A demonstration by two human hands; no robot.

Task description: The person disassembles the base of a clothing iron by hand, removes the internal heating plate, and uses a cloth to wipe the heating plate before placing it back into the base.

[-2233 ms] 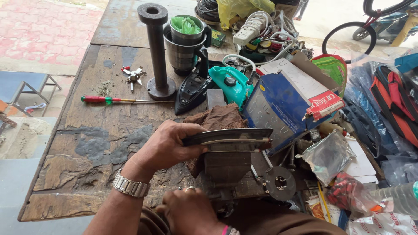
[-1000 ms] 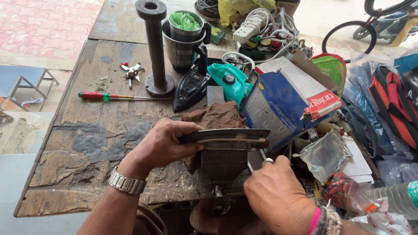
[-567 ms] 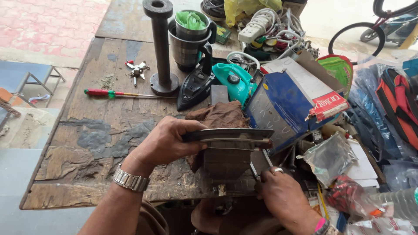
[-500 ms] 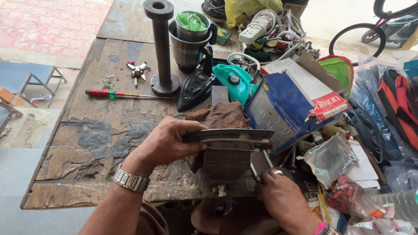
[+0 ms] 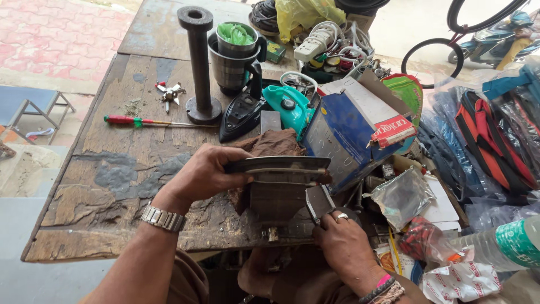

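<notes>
My left hand [image 5: 205, 173] grips the rim of a dark metal iron soleplate [image 5: 279, 166], held flat with its heavy block body [image 5: 275, 201] hanging under it at the near edge of the wooden workbench [image 5: 101, 186]. A wristwatch sits on that wrist. My right hand [image 5: 341, 239], wearing a ring and wrist bands, is just below and right of the block, fingers curled around a small dark flat part [image 5: 319, 202]. A brown rag [image 5: 270, 143] lies right behind the soleplate.
On the bench stand a black metal post on a round base [image 5: 198, 62], a steel jar with green plastic [image 5: 233, 53], a black iron [image 5: 242, 112], a teal iron [image 5: 286, 104], a red-handled screwdriver [image 5: 140, 121]. A blue box [image 5: 349, 132], bags and clutter crowd the right.
My right hand came out from under the iron, rose to its right side, then dropped lower and closed on the small dark part. The left hand kept its hold on the soleplate.
</notes>
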